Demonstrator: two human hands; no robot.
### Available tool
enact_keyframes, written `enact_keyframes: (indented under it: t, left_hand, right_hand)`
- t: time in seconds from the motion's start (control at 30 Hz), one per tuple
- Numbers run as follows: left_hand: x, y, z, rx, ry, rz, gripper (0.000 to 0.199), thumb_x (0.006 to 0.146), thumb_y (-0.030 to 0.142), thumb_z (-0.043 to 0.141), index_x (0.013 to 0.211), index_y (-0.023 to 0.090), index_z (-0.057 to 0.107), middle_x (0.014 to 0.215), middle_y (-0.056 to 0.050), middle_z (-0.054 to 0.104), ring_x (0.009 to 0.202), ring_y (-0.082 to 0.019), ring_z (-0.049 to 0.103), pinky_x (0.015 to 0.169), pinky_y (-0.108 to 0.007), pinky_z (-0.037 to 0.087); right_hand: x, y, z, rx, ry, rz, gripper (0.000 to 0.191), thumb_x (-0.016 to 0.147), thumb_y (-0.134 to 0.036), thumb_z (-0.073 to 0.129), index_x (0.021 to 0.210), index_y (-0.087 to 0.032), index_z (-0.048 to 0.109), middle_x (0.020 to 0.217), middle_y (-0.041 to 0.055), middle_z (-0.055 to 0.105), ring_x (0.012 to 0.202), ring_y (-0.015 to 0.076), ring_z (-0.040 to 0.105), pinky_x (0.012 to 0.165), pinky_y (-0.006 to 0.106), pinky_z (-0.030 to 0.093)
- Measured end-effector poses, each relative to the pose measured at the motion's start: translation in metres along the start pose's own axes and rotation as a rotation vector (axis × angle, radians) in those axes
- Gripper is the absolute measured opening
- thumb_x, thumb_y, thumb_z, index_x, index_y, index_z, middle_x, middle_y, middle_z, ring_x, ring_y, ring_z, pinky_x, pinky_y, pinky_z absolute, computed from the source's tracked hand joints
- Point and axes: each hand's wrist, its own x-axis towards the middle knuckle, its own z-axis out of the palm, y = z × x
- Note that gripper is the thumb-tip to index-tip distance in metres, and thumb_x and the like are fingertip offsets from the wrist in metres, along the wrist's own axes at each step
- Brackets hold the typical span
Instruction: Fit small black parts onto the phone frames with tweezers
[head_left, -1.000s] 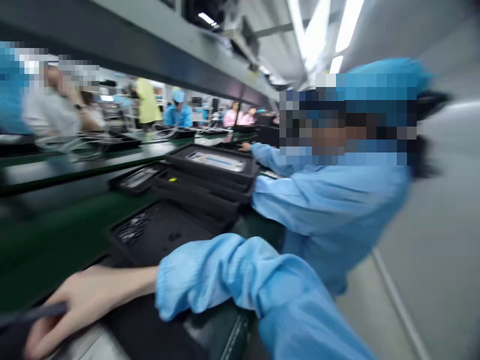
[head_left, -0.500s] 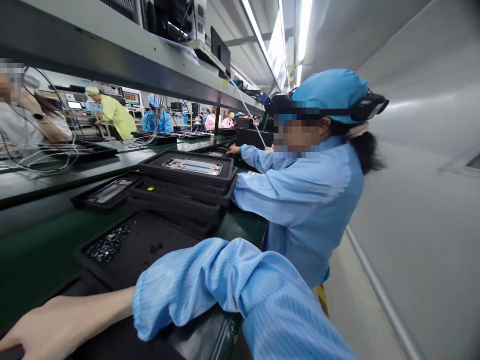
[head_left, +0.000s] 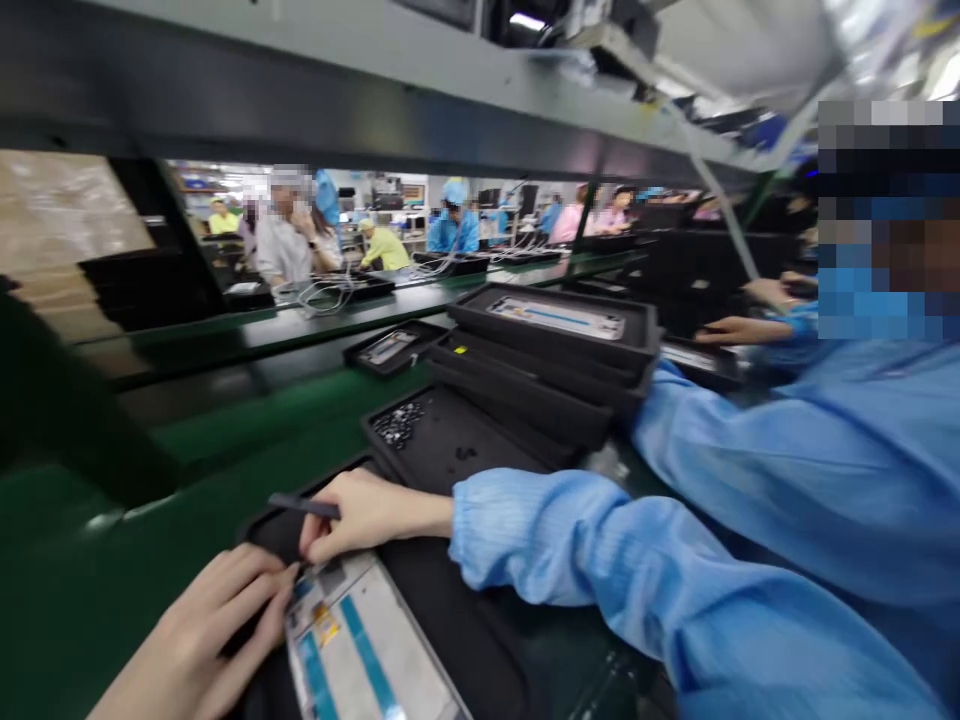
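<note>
A phone mid-frame [head_left: 401, 640], silvery with blue strips and a small orange flex piece, lies in a black foam tray [head_left: 487, 650]. My left hand [head_left: 217, 620] has its fingers bunched at the frame's upper left corner. Just above that same end is my right hand [head_left: 360, 510], closed around a slim dark tool [head_left: 304, 505] whose flat end juts out to the left. The tool's working end is hidden by my fingers.
Beyond my right hand, a black tray [head_left: 491, 430] holds many small dark and shiny parts. Stacked trays [head_left: 525, 370] stand behind it, another phone frame [head_left: 559, 317] on top. A co-worker's blue sleeve [head_left: 750, 450] is close on the right. A metal shelf [head_left: 375, 120] spans overhead.
The view has swung left and down, bringing the phone frame and my left hand into sight. My right hand now shows a slim dark tool over the frame.
</note>
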Motion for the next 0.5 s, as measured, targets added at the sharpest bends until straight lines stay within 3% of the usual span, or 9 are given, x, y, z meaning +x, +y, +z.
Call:
enact_keyframes:
  t: [0.13,0.27,0.4,0.5]
  left_hand:
    - [0.019,0.014,-0.001,-0.043,-0.021,-0.132,0.026,0.086,0.020,0.044,0.069,0.017,0.064,0.069,-0.003,0.066,0.061,-0.012,0.062,0.056,-0.016,0.050]
    - [0.011,0.008,0.006,-0.109,-0.028,-0.239,0.020,0.084,0.015,0.048,0.079,0.016,0.067,0.078,-0.004,0.068,0.068,-0.013,0.063,0.061,-0.018,0.051]
    - [0.003,0.005,0.009,-0.148,-0.121,-0.203,0.018,0.084,0.012,0.049,0.088,0.016,0.067,0.084,-0.006,0.066,0.077,-0.015,0.060,0.066,-0.023,0.049]
    - [0.008,0.007,0.009,-0.114,-0.184,-0.156,0.020,0.086,0.013,0.047,0.082,0.015,0.067,0.082,-0.007,0.063,0.077,-0.016,0.057,0.067,-0.026,0.048]
  right_hand:
    - [-0.001,0.017,0.007,0.034,0.035,-0.057,0.010,0.067,-0.008,0.061,0.071,-0.010,0.070,0.070,0.0013,0.069,0.070,0.0118,0.063,0.061,0.015,0.042]
    - [0.003,0.032,0.011,0.058,0.084,-0.108,0.013,0.069,-0.009,0.058,0.072,-0.010,0.071,0.071,0.0026,0.069,0.068,0.0124,0.062,0.061,0.017,0.043]
    - [0.006,0.043,0.015,0.109,0.113,-0.105,0.013,0.072,-0.017,0.059,0.068,-0.011,0.070,0.059,0.0008,0.065,0.053,0.0086,0.056,0.051,0.016,0.039]
    - [0.006,0.043,0.015,0.258,0.153,-0.050,0.033,0.079,-0.037,0.055,0.067,-0.009,0.069,0.045,-0.0004,0.055,0.039,0.0067,0.048,0.043,0.017,0.037]
